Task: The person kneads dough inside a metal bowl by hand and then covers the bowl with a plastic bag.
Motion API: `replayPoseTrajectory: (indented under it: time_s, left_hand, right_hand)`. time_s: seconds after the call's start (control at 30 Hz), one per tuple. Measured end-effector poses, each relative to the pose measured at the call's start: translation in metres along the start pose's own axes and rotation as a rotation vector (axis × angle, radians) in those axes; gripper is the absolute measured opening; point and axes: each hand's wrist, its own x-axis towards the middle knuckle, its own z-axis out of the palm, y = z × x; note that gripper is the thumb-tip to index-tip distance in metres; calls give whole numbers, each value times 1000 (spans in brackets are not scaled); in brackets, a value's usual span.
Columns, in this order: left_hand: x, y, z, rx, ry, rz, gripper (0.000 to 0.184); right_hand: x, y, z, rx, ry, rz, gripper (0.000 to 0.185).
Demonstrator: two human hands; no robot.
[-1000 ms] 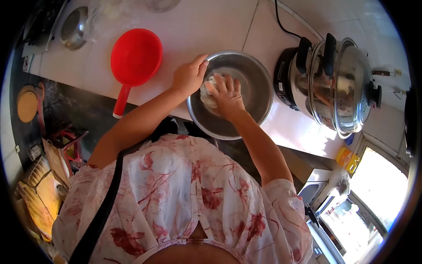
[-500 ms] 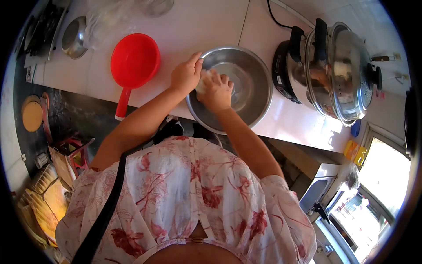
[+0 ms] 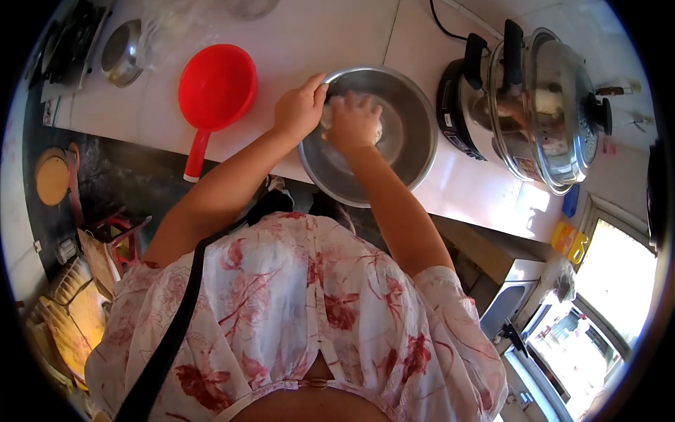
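Note:
A wide metal bowl (image 3: 404, 151) stands at the front of the counter. My left hand (image 3: 298, 109) grips its left rim, thumb and fingers closed on the edge. Inside the bowl, my right hand (image 3: 354, 123) presses on a lump of white dough (image 3: 327, 121) against the left wall, its fingers curled over it. Most of the dough is hidden under that hand. Left of the bowl lies a red ladle (image 3: 216, 88) with its handle towards me.
A steamer pot (image 3: 548, 105) on a black cooker stands right of the bowl. At the back left of the counter (image 3: 295, 42) are a small metal bowl (image 3: 122, 53) and a clear plastic bag (image 3: 172, 28). A window (image 3: 615, 281) is at the lower right.
My right hand has pulled left and curled over the dough, where its fingers were more spread a second ago. My left hand stays on the rim.

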Motion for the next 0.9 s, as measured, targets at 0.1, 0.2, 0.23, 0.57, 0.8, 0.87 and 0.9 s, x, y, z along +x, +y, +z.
replayPoseTrajectory:
  time_s: [0.1,0.2,0.23,0.57,0.8,0.87,0.9]
  left_hand:
    - [2,0,-2,71,-9,22,28]
    - [0,-3,3,-19,36,29,28]
    - [-1,1,-1,-3,5,7,28]
    - [2,-9,3,-89,38,25,28]
    - [-1,-2,3,-36,53,-43,27]
    - [0,-2,4,-16,84,-7,28]
    - [1,-3,4,-26,96,1,28]
  right_hand:
    - [-20,-3,15,-305,-155,-370,48]
    - [-44,16,-19,-76,-459,-541,50]
    - [-44,25,-21,-81,-464,-544,50]
    - [39,65,-23,190,-50,-627,56]
    - [-31,93,8,245,108,-392,59]
    - [-61,82,18,336,92,-279,60]
    - [-71,72,22,381,103,-245,62]
